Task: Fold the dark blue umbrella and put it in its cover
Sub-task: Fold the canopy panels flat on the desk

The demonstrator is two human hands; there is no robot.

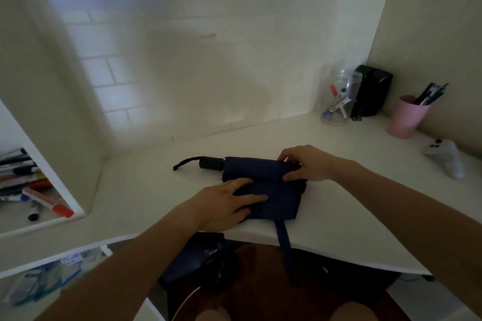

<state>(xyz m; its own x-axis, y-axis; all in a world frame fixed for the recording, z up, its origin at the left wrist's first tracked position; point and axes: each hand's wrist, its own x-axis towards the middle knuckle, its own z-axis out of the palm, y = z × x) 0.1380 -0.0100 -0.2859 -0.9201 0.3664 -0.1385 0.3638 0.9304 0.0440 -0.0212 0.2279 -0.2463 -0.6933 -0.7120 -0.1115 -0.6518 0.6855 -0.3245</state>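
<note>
The dark blue umbrella (pixel 271 185) lies collapsed on the white desk (pixel 146 190), its black handle (pixel 211 163) and wrist loop pointing left. Its fabric is partly rolled around the shaft, with loose flaps spread toward the desk's front edge. A dark blue strap (pixel 285 250) hangs down over that edge. My left hand (pixel 224 206) lies flat on the near fabric, fingers spread, pressing it down. My right hand (pixel 305 164) grips the rolled right end of the umbrella. A dark blue cloth item (pixel 193 260), possibly the cover, rests below the desk on my lap.
At the back right stand a clear jar of markers (pixel 339 98), a black box (pixel 373 91) and a pink cup of pens (pixel 405 117). A grey controller (pixel 446 157) lies at the right. A shelf with markers (pixel 28 185) is at the left.
</note>
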